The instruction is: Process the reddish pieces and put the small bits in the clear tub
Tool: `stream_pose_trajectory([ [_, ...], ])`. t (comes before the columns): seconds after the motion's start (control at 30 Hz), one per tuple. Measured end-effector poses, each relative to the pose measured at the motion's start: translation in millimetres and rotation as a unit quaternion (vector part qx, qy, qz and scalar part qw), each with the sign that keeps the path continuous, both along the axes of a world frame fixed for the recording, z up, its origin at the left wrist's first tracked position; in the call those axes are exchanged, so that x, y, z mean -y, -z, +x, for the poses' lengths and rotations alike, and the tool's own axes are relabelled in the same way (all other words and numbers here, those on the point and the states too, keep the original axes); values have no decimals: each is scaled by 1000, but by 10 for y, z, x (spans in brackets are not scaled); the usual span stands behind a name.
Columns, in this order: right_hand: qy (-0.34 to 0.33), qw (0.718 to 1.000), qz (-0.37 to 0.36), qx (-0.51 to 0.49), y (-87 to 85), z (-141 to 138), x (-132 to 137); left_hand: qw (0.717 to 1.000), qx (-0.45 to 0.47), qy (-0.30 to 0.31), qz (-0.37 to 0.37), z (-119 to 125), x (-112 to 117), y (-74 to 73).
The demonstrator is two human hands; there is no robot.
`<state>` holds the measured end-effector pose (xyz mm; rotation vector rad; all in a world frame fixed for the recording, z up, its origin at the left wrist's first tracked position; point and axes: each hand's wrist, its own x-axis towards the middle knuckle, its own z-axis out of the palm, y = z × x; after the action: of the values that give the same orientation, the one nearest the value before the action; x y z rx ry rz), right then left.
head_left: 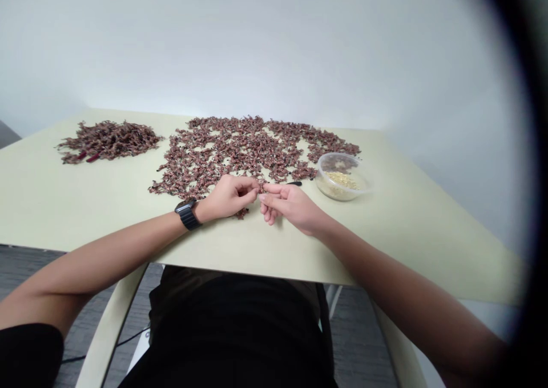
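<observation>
My left hand (229, 197) and my right hand (286, 204) meet at the middle of a pale table (64, 205), fingertips pinched together on a small reddish-brown dried piece (259, 191). A few more such bits lie under my left hand. Just beyond my hands spreads a wide layer of the same reddish-brown dried pieces (244, 148). A black watch (187, 213) sits on my left wrist. A small dark tool (294, 183) lies just past my right hand.
A clear plastic bowl (342, 177) holding pale yellow seeds stands to the right of my hands. A separate heap of reddish-brown husks (109, 140) lies at the far left. A white wall rises behind the table.
</observation>
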<state>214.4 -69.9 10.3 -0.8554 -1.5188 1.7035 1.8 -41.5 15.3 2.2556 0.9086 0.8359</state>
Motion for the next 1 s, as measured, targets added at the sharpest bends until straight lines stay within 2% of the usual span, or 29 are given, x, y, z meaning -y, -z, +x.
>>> stream_pose_trajectory([
  [0.33, -12, 1000, 15, 12, 28, -13, 5, 999, -2, -19, 29, 22, 47, -6],
  [0.47, 5, 1000, 15, 9, 40, -16, -12, 1000, -2, -21, 18, 25, 21, 12],
  [0.6, 19, 1000, 1, -1, 26, -10, -15, 997, 51, -49, -34, 31, -14, 28],
  [0.77, 18, 999, -29, -6, 0, 2, -8, 989, 71, 11, -128, -14, -96, -40],
  [0.83, 31, 998, -46, -9, -9, 6, -18, 987, 79, 8, -139, -108, -208, -109],
  [0.9, 46, 998, -50, -7, -12, 18, -40, 986, 90, -52, -129, -296, -393, -193],
  [1.0, 77, 997, -9, 24, -4, 57, -84, 965, 135, -215, -72, -791, -763, -327],
])
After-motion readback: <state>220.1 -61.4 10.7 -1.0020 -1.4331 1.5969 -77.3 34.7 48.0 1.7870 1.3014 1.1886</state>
